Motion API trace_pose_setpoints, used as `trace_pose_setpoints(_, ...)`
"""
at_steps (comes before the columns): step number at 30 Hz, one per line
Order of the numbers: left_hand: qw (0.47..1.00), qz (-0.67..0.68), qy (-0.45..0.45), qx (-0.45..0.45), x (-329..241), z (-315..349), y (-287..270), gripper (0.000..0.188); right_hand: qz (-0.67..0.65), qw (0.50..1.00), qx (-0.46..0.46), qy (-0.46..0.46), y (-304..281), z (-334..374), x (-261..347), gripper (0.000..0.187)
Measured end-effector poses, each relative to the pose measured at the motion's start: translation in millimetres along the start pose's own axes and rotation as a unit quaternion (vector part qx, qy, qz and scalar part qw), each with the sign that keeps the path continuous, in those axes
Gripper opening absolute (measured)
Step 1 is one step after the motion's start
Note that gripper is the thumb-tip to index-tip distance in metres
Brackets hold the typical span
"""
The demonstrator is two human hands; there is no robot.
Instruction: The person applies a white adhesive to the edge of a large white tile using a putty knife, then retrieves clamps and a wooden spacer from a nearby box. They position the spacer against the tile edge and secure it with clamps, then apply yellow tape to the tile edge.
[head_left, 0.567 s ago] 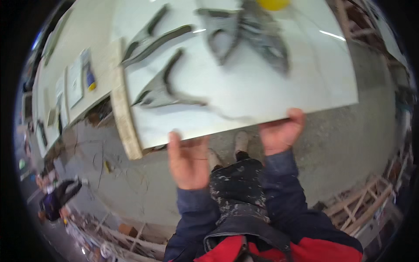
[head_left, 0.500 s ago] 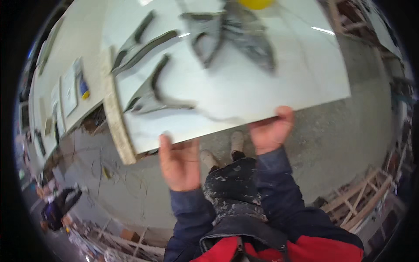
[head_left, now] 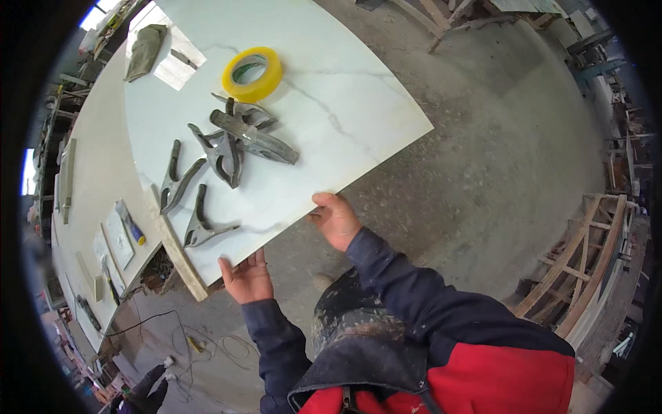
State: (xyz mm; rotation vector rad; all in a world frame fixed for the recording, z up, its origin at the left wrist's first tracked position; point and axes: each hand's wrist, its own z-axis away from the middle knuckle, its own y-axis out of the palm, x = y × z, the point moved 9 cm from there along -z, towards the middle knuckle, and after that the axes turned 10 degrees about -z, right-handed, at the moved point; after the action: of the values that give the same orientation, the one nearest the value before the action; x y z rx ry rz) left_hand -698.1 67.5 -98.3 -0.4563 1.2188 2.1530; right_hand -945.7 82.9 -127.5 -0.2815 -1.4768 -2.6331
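A large white, grey-veined slab (head_left: 372, 90) reaches over the near edge of the work surface. My left hand (head_left: 248, 280) grips its near edge by the left corner, thumb above and fingers underneath. Farther right along that edge, my right hand (head_left: 336, 221) holds it too, thumb on top and its fingers partly hidden below. On the slab lie two separate spring clamps, one clamp (head_left: 198, 233) near my left hand and another clamp (head_left: 169, 199) beyond it. Several more grey clamps (head_left: 259, 142) are piled in the middle. A yellow tape roll (head_left: 271, 85) lies behind them.
A wooden strip (head_left: 181, 252) runs along the slab's left side. On the pale work surface (head_left: 103, 155) lies a tool with a blue-yellow handle (head_left: 132, 228). A grey-green cloth-like item (head_left: 146, 52) is far left. Wooden frames (head_left: 565, 276) stand right; a person (head_left: 148, 386) is lower left.
My view has turned and pulled back, so more of the slab, the tape roll and floor shows. Both hands keep hold of the slab's near edge.
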Motion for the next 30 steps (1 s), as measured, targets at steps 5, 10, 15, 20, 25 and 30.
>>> trace_pose_setpoints(5, 0.989, -0.063, -0.124, -0.042, 10.8, 9.3, -13.5, 0.060, 0.024, 0.998, 0.034, 0.049, -19.7, 51.3, 63.0, 0.034)
trace_pose_setpoints(10, 0.973, -0.180, -0.143, -0.009, 19.2, 41.0, -20.9, 0.055, -0.066, 0.992, 0.084, 0.069, -2.6, 112.0, 114.1, 0.040)
trace_pose_setpoints(15, 0.924, -0.315, -0.196, 0.092, 39.6, 110.1, -14.5, 0.034, -0.017, 0.985, 0.139, 0.104, 20.7, 134.6, 113.2, 0.033)
trace_pose_setpoints(20, 0.678, -0.692, -0.189, 0.160, 38.1, 170.7, -65.8, 0.030, 0.406, 0.847, 0.136, 0.314, -23.0, 189.8, 50.3, 0.024)
trace_pose_setpoints(25, 0.659, -0.719, -0.144, 0.168, 53.0, 185.3, -101.3, 0.041, 0.703, 0.627, 0.300, 0.152, -31.2, 197.3, 26.1, 0.038)
trace_pose_setpoints(30, 0.680, -0.729, -0.053, 0.056, 32.6, 163.8, -115.8, 0.048, 0.690, 0.705, 0.041, 0.159, -87.0, 145.2, 79.5, 0.049)
